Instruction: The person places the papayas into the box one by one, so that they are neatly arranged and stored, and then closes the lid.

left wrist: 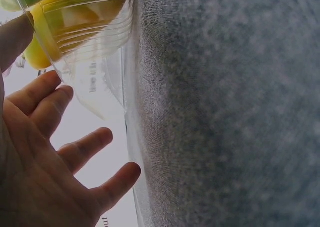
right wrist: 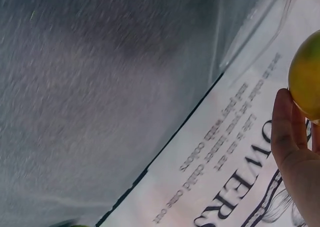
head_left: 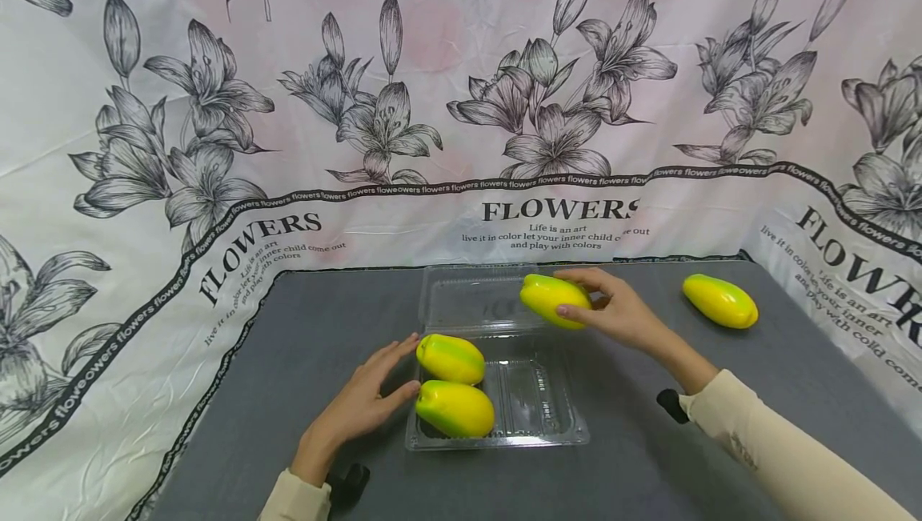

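Over the raised lid of a clear plastic clamshell box [head_left: 536, 433], my right hand [head_left: 615, 309] holds a yellow-green papaya [head_left: 551, 299] between thumb and fingers. In the right wrist view, part of that papaya [right wrist: 307, 79] shows at the fingertips. Two more papayas, a rear one [head_left: 452, 359] and a front one [head_left: 457, 409], lie side by side in the left half of the box. My left hand [head_left: 363, 397] is at the box's left side, fingers extended and spread. In the left wrist view, its fingertips [left wrist: 64, 91] are right at the box's rim.
Another papaya [head_left: 720, 301] lies on the grey table [head_left: 346, 305] at the back right. The box's clear lid [head_left: 468, 297] lies folded back behind its base. A flower-printed cloth [head_left: 403, 225] hangs around the back and sides of the table.
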### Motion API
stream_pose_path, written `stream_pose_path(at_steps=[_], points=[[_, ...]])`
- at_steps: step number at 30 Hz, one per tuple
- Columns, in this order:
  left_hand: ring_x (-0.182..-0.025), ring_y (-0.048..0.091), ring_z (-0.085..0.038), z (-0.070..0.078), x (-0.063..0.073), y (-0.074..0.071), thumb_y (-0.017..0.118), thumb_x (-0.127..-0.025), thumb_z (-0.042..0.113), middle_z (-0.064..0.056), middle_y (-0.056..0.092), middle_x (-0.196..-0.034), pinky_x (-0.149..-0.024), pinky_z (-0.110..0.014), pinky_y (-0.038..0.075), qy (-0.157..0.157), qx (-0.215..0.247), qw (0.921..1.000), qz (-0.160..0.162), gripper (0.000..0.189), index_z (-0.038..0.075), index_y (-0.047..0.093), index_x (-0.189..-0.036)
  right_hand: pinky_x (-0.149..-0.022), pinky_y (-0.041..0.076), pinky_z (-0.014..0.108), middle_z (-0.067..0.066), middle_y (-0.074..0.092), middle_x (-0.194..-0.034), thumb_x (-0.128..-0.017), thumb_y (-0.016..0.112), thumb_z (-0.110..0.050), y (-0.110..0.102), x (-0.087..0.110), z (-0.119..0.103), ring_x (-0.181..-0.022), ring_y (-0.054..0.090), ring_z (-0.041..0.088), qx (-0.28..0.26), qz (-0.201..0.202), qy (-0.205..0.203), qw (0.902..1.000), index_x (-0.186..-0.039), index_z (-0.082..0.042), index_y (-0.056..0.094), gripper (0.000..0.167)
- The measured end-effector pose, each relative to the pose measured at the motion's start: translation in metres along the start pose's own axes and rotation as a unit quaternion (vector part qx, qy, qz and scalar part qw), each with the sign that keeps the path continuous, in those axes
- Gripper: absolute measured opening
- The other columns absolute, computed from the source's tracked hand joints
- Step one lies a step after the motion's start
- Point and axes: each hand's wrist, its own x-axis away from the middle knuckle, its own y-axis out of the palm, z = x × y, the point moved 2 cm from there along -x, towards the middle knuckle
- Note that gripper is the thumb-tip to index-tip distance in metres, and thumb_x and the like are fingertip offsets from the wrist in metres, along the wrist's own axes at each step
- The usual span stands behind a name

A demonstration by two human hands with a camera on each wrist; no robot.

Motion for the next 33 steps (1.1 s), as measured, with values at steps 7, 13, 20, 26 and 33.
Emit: stream_pose_path(at_steps=[7, 13, 20, 26, 33], points=[[-0.155, 0.027, -0.036, 0.001, 0.000, 0.000, 0.062, -0.099, 0.049, 0.009, 0.032, -0.166, -0.113, -0.078, 0.022, 0.001, -0.003, 1.0000, 0.002, 0.068, 0.033, 0.035, -0.159, -0.082, 0.057, 0.029, 0.007, 0.064, -0.129, -0.091, 0.078, -0.024, 0.016, 0.005, -0.010, -0.102, 0.061, 0.023, -0.018, -0.016, -0.015, 0.9996, -0.140, -0.016, 0.061, 0.052], [-0.156, 0.026, -0.036, 0.001, 0.000, -0.001, 0.062, -0.099, 0.050, 0.009, 0.032, -0.166, -0.113, -0.078, 0.021, -0.004, -0.002, 1.0000, 0.000, 0.068, 0.035, 0.034, -0.160, -0.085, 0.057, 0.031, 0.005, 0.063, -0.130, -0.090, 0.079, -0.023, 0.027, 0.010, -0.015, -0.103, 0.062, 0.022, -0.029, -0.027, -0.027, 0.9989, -0.140, -0.015, 0.061, 0.053], [-0.156, 0.025, -0.037, 0.001, 0.000, -0.001, 0.062, -0.099, 0.051, 0.009, 0.032, -0.166, -0.113, -0.079, 0.021, -0.004, -0.003, 1.0000, -0.001, 0.068, 0.036, 0.034, -0.159, -0.089, 0.056, 0.033, 0.006, 0.063, -0.134, -0.089, 0.080, -0.024, 0.040, 0.015, -0.020, -0.106, 0.062, 0.022, -0.043, -0.038, -0.026, 0.9980, -0.138, -0.018, 0.062, 0.053], [-0.156, 0.026, -0.037, 0.001, 0.000, 0.000, 0.062, -0.099, 0.050, 0.010, 0.032, -0.166, -0.113, -0.078, 0.022, 0.000, -0.003, 1.0000, 0.000, 0.068, 0.034, 0.034, -0.159, -0.093, 0.055, 0.037, 0.003, 0.065, -0.131, -0.088, 0.081, -0.025, 0.051, 0.019, -0.022, -0.107, 0.063, 0.019, -0.032, -0.037, -0.038, 0.9981, -0.137, -0.020, 0.063, 0.052], [-0.156, 0.026, -0.037, 0.001, 0.000, 0.000, 0.062, -0.099, 0.050, 0.010, 0.031, -0.166, -0.113, -0.078, 0.022, -0.003, -0.003, 1.0000, -0.002, 0.068, 0.035, 0.034, -0.160, -0.096, 0.052, 0.046, 0.003, 0.066, -0.129, -0.086, 0.083, -0.026, 0.060, 0.022, -0.020, -0.108, 0.063, 0.020, -0.040, -0.034, -0.031, 0.9981, -0.135, -0.020, 0.065, 0.052]])
